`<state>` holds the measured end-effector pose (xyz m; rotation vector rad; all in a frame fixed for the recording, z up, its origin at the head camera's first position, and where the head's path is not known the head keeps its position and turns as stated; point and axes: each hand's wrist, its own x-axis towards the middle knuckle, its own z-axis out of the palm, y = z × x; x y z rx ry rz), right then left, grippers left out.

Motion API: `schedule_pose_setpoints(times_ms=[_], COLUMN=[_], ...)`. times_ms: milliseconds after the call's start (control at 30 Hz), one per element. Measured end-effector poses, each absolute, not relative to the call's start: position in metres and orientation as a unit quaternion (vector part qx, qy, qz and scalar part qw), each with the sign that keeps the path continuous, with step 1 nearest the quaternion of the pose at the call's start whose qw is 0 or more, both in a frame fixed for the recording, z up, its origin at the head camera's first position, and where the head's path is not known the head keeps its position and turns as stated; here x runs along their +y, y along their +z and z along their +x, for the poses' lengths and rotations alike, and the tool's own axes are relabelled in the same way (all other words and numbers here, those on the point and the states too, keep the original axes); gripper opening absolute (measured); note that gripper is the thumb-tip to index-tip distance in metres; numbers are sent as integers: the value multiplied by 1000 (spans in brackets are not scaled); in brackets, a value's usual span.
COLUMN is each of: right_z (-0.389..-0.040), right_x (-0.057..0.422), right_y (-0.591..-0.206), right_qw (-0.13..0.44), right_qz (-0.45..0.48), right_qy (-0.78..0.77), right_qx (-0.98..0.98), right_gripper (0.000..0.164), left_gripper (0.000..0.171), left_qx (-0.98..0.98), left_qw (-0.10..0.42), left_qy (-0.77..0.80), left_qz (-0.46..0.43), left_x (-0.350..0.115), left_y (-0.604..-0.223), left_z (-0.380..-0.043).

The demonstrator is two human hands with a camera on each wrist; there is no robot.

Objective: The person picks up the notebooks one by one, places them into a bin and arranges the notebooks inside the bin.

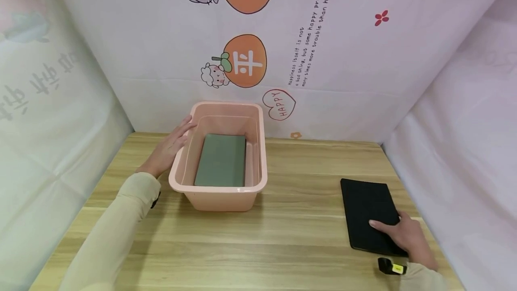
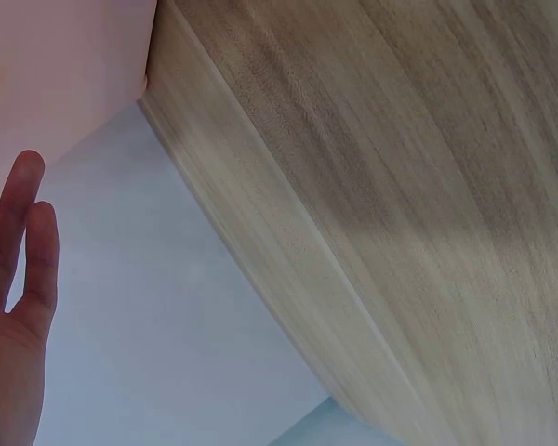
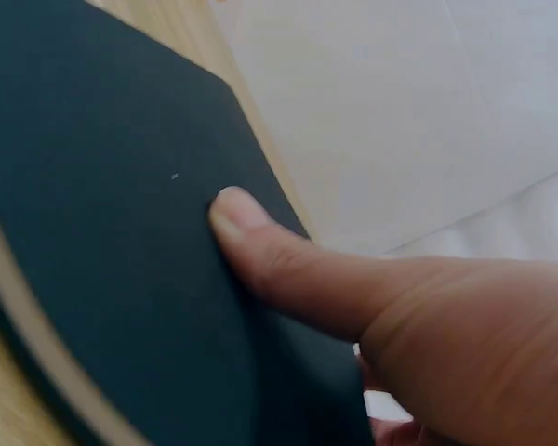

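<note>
A black notebook (image 1: 367, 210) is at the right of the table, and my right hand (image 1: 405, 232) grips its right edge. In the right wrist view the thumb (image 3: 260, 237) lies flat over the dark cover (image 3: 139, 214), with the other fingers mostly hidden under it; pale page edges show along one side. My left hand (image 1: 167, 149) rests against the left rim of a pink plastic bin (image 1: 222, 201), fingers extended. A grey-green book (image 1: 222, 160) lies flat inside the bin. The left wrist view shows two straight fingers (image 2: 39, 251) beside the bin's pink wall (image 2: 65, 65).
The wood-grain table (image 1: 299, 237) carries the bin at its back left. A white printed sheet (image 1: 343, 57) with cartoon fruit and lettering rises behind it. White sheets also hang at the left (image 1: 52, 116) and at the right (image 1: 464, 147).
</note>
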<state>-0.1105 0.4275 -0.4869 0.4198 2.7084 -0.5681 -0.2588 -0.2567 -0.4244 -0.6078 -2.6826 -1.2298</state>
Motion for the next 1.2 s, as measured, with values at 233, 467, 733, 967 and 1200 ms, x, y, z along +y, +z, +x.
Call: schedule_pose_setpoints(times_ms=[233,467,733,967,1200], right_z=[-115,-113,-108,-105,-103], right_x=[426,430,433,432,427], right_y=[-492,-490,-470,-455,-452], right_qw=[134,139,144,144,116], right_qz=[153,124,110,107,128], right_qy=[-231,-277,-350,-353,-410], right_qx=[952,943,919,918,896], right_gripper=[124,111,80,82,75], left_gripper=[48,48,48,48,49], left_qx=[-891,-890,-892,-892,-892], left_qw=[71,74,73,74,71], left_qy=[-400,-398,-396,-395,-396], left_qz=[-201,-208,-204,-205,-204], left_x=[-258,-258,-258,-257,-257], left_y=[-426,-427,-427,-426,-425], left_z=[-259,-260,-261,-260,-259])
